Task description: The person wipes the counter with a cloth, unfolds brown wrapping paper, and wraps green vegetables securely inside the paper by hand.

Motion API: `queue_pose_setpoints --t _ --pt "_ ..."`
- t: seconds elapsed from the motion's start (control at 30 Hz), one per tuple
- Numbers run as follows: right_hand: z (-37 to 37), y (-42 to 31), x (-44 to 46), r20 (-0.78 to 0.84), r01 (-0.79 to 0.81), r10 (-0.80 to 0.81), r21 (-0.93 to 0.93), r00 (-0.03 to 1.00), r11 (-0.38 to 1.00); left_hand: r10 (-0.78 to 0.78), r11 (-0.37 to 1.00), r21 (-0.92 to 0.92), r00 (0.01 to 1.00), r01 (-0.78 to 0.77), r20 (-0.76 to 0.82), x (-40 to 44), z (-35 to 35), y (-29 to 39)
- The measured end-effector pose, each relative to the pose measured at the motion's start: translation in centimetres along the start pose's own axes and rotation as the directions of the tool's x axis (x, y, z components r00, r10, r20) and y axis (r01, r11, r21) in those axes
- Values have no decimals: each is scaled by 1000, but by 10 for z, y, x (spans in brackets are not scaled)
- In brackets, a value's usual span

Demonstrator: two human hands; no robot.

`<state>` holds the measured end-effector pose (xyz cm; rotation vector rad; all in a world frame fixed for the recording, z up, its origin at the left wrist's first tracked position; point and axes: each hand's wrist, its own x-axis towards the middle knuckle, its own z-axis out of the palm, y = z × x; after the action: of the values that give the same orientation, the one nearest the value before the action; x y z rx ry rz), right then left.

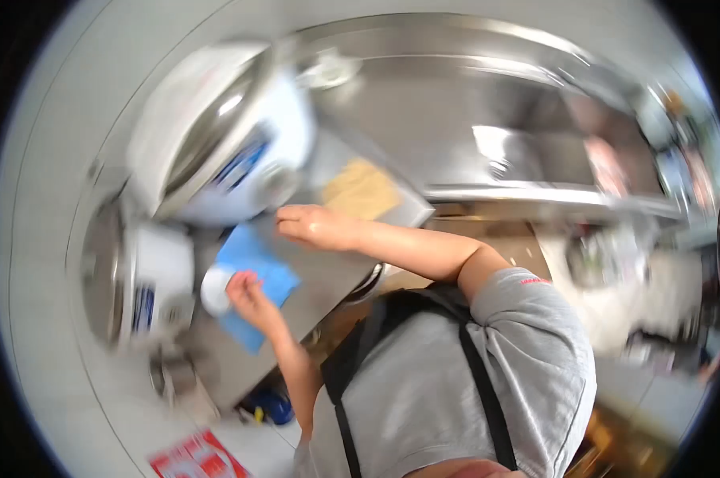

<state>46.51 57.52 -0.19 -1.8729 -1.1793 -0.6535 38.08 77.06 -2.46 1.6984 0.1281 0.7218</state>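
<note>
Blurred by motion, my left hand (254, 303) has its fingers curled at the edge of a small white round object (215, 290) and appears to grip it. Beneath both lies a blue cloth (274, 272), spread on the steel counter (328, 267). My right hand (316, 228) is held over the counter, between the cloth and a tan, flat sheet-like piece (361, 190). Its fingers are curled together, and whatever may be in them is hidden.
A large white rice cooker (217, 135) with a metal lid stands ahead on the left, beside a smaller white cooker (157, 279). A long steel sink (424, 119) runs along the wall to the right. A red and white packet (199, 458) lies at lower left.
</note>
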Motion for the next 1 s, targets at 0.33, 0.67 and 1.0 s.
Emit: queue_pose_setpoints --t 0.33,0.67,1.0 --pt "-378 -110 -375 -611 -689 388 -719 690 91 118 936 -209 309 283 944 -232 309 120" --pt "-402 -383 -595 -996 -906 77 -77 50 -417 414 906 -211 -662 367 625 -517 455 268" --pt "-415 -549 -669 -908 -374 -356 258 221 -891 273 952 -178 -953 248 133 -756 595 355"
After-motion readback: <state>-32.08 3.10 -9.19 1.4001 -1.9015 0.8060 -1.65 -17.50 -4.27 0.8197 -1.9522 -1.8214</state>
